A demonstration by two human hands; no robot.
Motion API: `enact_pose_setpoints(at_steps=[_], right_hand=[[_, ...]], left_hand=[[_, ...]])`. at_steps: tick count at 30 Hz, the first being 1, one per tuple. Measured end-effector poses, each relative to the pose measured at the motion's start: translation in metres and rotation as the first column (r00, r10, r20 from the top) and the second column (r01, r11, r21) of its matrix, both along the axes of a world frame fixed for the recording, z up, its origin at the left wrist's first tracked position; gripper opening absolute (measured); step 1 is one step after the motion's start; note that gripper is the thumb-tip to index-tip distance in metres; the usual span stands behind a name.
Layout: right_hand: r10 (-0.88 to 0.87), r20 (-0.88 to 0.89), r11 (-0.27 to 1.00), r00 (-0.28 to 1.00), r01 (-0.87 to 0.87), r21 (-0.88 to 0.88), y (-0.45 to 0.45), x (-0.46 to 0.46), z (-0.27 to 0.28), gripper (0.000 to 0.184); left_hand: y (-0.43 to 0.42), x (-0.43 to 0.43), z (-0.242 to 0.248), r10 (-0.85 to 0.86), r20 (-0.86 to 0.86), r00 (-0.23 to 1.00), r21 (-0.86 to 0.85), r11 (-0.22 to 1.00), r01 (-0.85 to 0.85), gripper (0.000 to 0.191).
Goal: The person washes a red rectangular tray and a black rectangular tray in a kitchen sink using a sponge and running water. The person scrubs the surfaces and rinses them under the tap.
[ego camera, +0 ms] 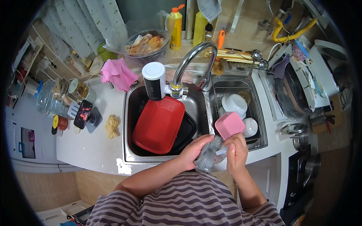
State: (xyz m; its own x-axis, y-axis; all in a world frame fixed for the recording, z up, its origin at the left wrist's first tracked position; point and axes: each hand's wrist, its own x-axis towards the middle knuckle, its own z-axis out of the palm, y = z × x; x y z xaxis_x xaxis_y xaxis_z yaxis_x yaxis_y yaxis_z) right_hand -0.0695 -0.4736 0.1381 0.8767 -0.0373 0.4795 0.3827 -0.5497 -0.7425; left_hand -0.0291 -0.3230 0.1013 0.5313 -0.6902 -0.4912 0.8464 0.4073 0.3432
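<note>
My left hand [195, 151] is closed around a grey knitted cloth [208, 154], in front of the divider between the two sink basins. Close to its right, my right hand [237, 149] grips a small translucent whitish item [222, 151] that touches the cloth; its full shape is hidden by cloth and fingers. Just beyond my right hand is a pink square container [229, 124], over the right basin's rack. A red rectangular tub [159, 124] lies in the left basin, partly on a black tray [188, 130].
A chrome faucet [195, 53] with a white and black heater unit [154, 82] arches over the sink. White bowls [234, 104] stand in the wire rack. On the left counter are a yellowish crumpled cloth [112, 126] and a phone on a stand [83, 114]. A pink cloth [118, 74] hangs behind.
</note>
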Motion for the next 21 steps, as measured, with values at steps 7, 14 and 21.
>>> enact_pose_setpoints(at_steps=[7, 14, 21], right_hand=[[-0.020, 0.036, 0.998, 0.999, 0.022, -0.059, 0.000, 0.003, -0.006, 0.019], [-0.011, 0.066, 0.993, 0.998, 0.019, -0.113, 0.001, 0.002, -0.018, 0.022], [-0.079, 0.026, 0.995, 0.997, 0.080, -0.058, 0.001, 0.001, -0.015, 0.022]], left_hand=[[0.001, -0.003, 0.012, -0.020, -0.038, 0.999, -0.134, 0.991, 0.014, 0.024], [0.008, -0.001, -0.003, -0.107, -0.043, 0.993, -0.204, 0.974, 0.097, 0.024], [0.008, 0.003, -0.009, -0.062, -0.090, 0.994, -0.093, 0.994, 0.054, 0.032]])
